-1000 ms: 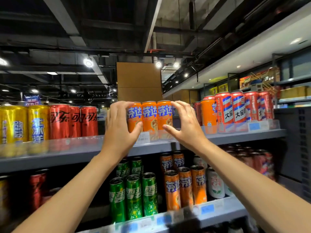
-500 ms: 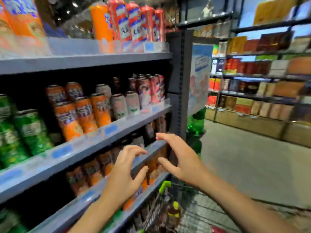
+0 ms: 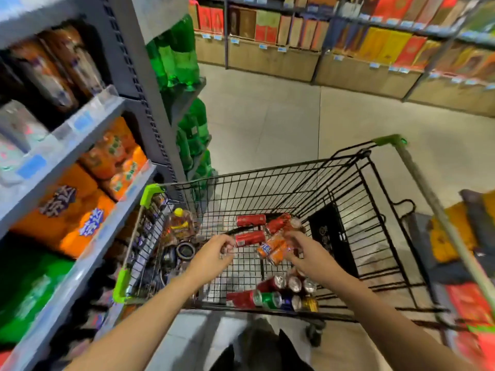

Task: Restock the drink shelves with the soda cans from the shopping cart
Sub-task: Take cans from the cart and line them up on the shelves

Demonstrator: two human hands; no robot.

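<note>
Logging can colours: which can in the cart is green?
The green can, lying in the near cluster between a red can and a blue one; no other is green.

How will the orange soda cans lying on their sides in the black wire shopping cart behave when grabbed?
The orange soda cans lie on their sides on the black wire shopping cart floor, so they will probably roll if nudged. They look like smooth, rigid metal, possibly slippery. The right hand reaches them.

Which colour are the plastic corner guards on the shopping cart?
Bright lime green, seen in the head view: the corner guards on the black wire shopping cart.
</note>
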